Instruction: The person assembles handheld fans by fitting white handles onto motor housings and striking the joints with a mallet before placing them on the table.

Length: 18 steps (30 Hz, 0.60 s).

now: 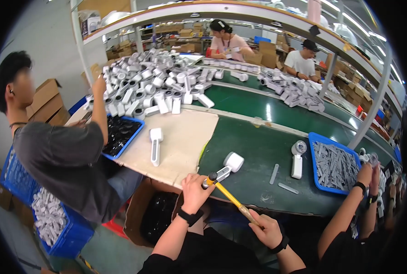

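My left hand [195,192] is closed around the handle of a white device with a round head [233,161], perhaps a handheld fan, which lies at the near edge of the green table. In my right hand [268,232] is the yellow handle of a small hammer [233,200]. Its dark head is over the device's handle, beside my left fingers; whether it touches cannot be seen. Two loose grey strips [274,174] lie to the right. Beyond them rests another white device [298,160], its round face up.
A blue tray [314,171] of grey strips stands at right, near a co-worker's hands. A large pile of white devices [153,75] fills the back left. One device [155,146] lies on cardboard [183,132]. A person sits at left by a tray [137,130] of black parts.
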Each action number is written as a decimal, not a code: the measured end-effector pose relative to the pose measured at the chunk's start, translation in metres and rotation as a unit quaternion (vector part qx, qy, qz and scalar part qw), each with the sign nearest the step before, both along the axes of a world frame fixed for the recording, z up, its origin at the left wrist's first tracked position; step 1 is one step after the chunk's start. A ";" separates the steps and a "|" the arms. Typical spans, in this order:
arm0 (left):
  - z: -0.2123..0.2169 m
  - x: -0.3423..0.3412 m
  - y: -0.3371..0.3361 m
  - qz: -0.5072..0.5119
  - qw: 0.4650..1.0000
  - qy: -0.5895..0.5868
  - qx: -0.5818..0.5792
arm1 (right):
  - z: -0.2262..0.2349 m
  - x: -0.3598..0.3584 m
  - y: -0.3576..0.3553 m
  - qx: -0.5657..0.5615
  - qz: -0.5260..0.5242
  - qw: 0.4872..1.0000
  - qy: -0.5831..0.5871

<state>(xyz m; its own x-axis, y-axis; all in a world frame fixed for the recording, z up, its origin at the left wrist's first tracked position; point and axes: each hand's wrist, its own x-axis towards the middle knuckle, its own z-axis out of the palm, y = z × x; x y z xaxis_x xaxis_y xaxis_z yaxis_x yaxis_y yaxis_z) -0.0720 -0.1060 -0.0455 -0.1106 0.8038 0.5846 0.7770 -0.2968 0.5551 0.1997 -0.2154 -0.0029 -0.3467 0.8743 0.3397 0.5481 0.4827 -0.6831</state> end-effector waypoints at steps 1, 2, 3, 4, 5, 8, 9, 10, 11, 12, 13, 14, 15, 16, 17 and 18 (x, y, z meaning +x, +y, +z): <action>0.005 -0.003 0.001 0.013 0.999 0.031 -0.010 | 0.000 0.003 0.000 0.004 -0.010 1.000 0.003; 0.006 -0.010 0.006 0.035 0.997 0.062 0.027 | 0.000 0.006 0.000 0.000 -0.012 1.000 0.020; 0.008 -0.018 0.010 0.053 0.997 0.052 0.031 | -0.001 0.008 0.000 -0.003 -0.014 0.999 0.037; 0.005 -0.030 0.017 0.075 0.994 0.065 0.043 | -0.003 0.011 -0.001 0.001 -0.025 0.999 0.040; 0.004 -0.041 0.023 0.101 0.991 0.084 0.039 | -0.005 0.014 -0.003 -0.010 -0.051 0.996 0.067; 0.006 -0.077 0.040 0.213 0.961 0.175 -0.023 | -0.003 0.030 -0.020 -0.025 -0.103 0.989 0.102; 0.005 -0.085 0.050 0.235 0.951 0.193 -0.050 | -0.011 0.035 -0.022 -0.030 -0.128 0.984 0.119; 0.009 -0.081 0.056 0.244 0.945 0.209 -0.062 | -0.018 0.040 -0.025 -0.037 -0.153 0.978 0.136; 0.015 -0.078 0.062 0.253 0.938 0.224 -0.073 | -0.022 0.045 -0.027 -0.046 -0.171 0.972 0.153; 0.018 -0.068 0.065 0.266 0.933 0.235 -0.054 | -0.026 0.050 -0.029 -0.042 -0.179 0.970 0.158; 0.026 -0.052 0.065 0.278 0.928 0.246 -0.035 | -0.028 0.056 -0.032 -0.042 -0.194 0.965 0.169; 0.033 -0.034 0.065 0.273 0.929 0.249 -0.029 | -0.030 0.060 -0.033 -0.042 -0.205 0.961 0.179; 0.040 -0.012 0.066 0.169 0.956 0.241 -0.015 | -0.030 0.064 -0.036 -0.064 -0.217 0.955 0.191; 0.046 0.014 0.067 0.061 0.972 0.228 0.000 | -0.035 0.068 -0.038 -0.025 -0.221 0.955 0.197; 0.052 0.044 0.068 -0.015 0.975 0.220 -0.013 | -0.035 0.071 -0.044 -0.049 -0.238 0.943 0.227; 0.056 0.076 0.070 -0.092 0.973 0.210 -0.026 | -0.039 0.075 -0.048 -0.039 -0.247 0.936 0.247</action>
